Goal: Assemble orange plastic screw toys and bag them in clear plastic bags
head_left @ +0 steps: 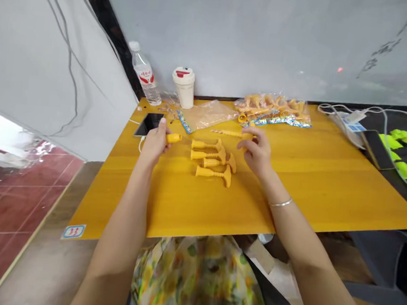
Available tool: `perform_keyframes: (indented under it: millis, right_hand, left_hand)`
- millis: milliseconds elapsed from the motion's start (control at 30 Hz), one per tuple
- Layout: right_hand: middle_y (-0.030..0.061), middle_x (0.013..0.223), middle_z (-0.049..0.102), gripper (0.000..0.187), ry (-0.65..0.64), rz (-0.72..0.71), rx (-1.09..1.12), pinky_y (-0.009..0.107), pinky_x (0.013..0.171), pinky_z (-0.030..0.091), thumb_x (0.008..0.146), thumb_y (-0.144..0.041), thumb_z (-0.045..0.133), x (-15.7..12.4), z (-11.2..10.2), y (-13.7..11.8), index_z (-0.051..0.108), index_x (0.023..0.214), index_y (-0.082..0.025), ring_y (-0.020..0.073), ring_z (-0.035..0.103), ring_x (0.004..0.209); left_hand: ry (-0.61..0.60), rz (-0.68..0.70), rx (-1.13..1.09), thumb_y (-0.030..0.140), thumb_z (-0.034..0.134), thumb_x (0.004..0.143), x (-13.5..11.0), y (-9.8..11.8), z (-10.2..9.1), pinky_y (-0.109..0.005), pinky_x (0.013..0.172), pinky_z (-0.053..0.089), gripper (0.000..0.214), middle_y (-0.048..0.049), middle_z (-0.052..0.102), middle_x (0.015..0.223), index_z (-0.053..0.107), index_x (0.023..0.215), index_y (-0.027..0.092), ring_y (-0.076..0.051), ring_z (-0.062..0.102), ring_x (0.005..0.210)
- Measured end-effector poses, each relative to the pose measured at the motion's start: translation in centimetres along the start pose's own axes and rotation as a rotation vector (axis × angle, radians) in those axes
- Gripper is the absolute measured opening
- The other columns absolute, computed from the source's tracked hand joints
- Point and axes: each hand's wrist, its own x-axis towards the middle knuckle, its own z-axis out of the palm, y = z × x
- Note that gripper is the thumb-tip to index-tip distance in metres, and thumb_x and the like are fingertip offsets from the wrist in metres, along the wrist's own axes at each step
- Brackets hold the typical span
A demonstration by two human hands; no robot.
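Rightward, yellow handle [174,138] juts from left hand [156,140].

Tools [206,172] look smooth plastic, the tabletop [188,210] wooden.

A pale wall [254,39] rises behind the yellow table [309,193].

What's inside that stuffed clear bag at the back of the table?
Inside the clear bag are several yellow pieces. Any ones underneath are hidden by those on top, so I can't count them.
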Motion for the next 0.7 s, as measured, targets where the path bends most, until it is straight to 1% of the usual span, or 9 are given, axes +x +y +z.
perform_keyframes:
  millis: [33, 100, 167, 233, 333, 433, 567, 700]
  right_hand:
    - [0.0061, 0.120, 0.063, 0.027, 0.021, 0.105, 0.009, 0.036, 0.083, 0.055, 0.091, -0.009, 0.049, -0.2, 0.1, 1.0, 0.068, 0.083, -0.025, 0.0214, 0.062, 0.108]
    - [0.0080, 0.114, 0.065, 0.019, 0.028, 0.325, 0.049, 0.036, 0.077, 0.055, 0.090, -0.015, 0.052, -0.9, 0.4, 3.0, 0.068, 0.084, -0.024, 0.0214, 0.064, 0.101]
    - [0.0098, 0.109, 0.066, 0.012, -0.017, 0.488, 0.073, 0.036, 0.075, 0.055, 0.089, -0.022, 0.057, -1.8, 1.0, 4.8, 0.068, 0.085, -0.023, 0.0222, 0.065, 0.097]
    - [0.0102, 0.104, 0.066, 0.011, -0.085, 0.580, 0.060, 0.039, 0.082, 0.055, 0.088, -0.024, 0.058, -2.7, 1.6, 6.2, 0.067, 0.083, -0.022, 0.0231, 0.064, 0.098]
    - [0.0109, 0.103, 0.067, 0.011, -0.153, 0.619, 0.025, 0.044, 0.095, 0.052, 0.087, -0.022, 0.057, -3.5, 2.2, 7.2, 0.066, 0.082, -0.022, 0.0243, 0.064, 0.101]
    - [0.0121, 0.107, 0.067, 0.015, -0.206, 0.599, 0.027, 0.046, 0.101, 0.050, 0.088, -0.020, 0.053, -3.7, 2.3, 7.3, 0.067, 0.085, -0.022, 0.0253, 0.064, 0.106]
    - [0.0124, 0.114, 0.068, 0.020, -0.304, 0.588, 0.029, 0.048, 0.107, 0.047, 0.088, -0.016, 0.049, -3.8, 2.3, 7.1, 0.068, 0.091, -0.022, 0.0260, 0.063, 0.113]
    - [0.0112, 0.124, 0.069, 0.025, -0.420, 0.622, -0.025, 0.056, 0.108, 0.043, 0.087, -0.014, 0.051, -3.9, 2.2, 7.0, 0.070, 0.102, -0.022, 0.0299, 0.060, 0.122]
  left_hand:
    - [0.058, 0.053, 0.051, 0.060, 0.034, 0.097, 0.5, -0.6, 0.0, -0.027, 0.051, 0.035, 0.049, 0.0008, 0.046, 0.054, 0.051, 0.071, 0.022, -0.016, 0.047, 0.050]
    - [0.098, 0.178, 0.172, 0.047, 0.047, 0.095, 1.3, -1.7, 0.3, -0.028, 0.063, 0.041, 0.034, 0.0004, 0.051, 0.061, 0.051, 0.072, 0.022, -0.017, 0.052, 0.063]
    - [0.076, 0.285, 0.269, 0.037, 0.055, 0.090, 1.8, -2.9, 0.8, -0.030, 0.074, 0.044, 0.023, -0.0001, 0.055, 0.068, 0.050, 0.073, 0.022, -0.018, 0.055, 0.072]
    - [0.055, 0.321, 0.310, 0.032, 0.058, 0.087, 2.1, -3.9, 1.3, -0.031, 0.082, 0.045, 0.018, -0.0013, 0.057, 0.074, 0.049, 0.075, 0.022, -0.020, 0.056, 0.079]
    - [0.036, 0.334, 0.321, 0.031, 0.057, 0.087, 2.5, -5.1, 1.9, -0.034, 0.087, 0.046, 0.016, -0.0034, 0.059, 0.078, 0.048, 0.077, 0.023, -0.021, 0.058, 0.085]
    - [0.029, 0.378, 0.332, 0.031, 0.057, 0.086, 3.0, -6.0, 2.1, -0.037, 0.090, 0.047, 0.013, -0.0053, 0.061, 0.084, 0.050, 0.080, 0.022, -0.023, 0.058, 0.089]
    - [0.024, 0.453, 0.358, 0.029, 0.057, 0.087, 3.5, -6.8, 2.4, -0.040, 0.094, 0.048, 0.009, -0.0081, 0.064, 0.092, 0.055, 0.084, 0.021, -0.024, 0.059, 0.093]
    - [0.064, 0.538, 0.433, 0.031, 0.056, 0.091, 3.7, -7.4, 2.5, -0.047, 0.100, 0.046, 0.013, -0.0115, 0.065, 0.100, 0.060, 0.092, 0.019, -0.028, 0.058, 0.100]
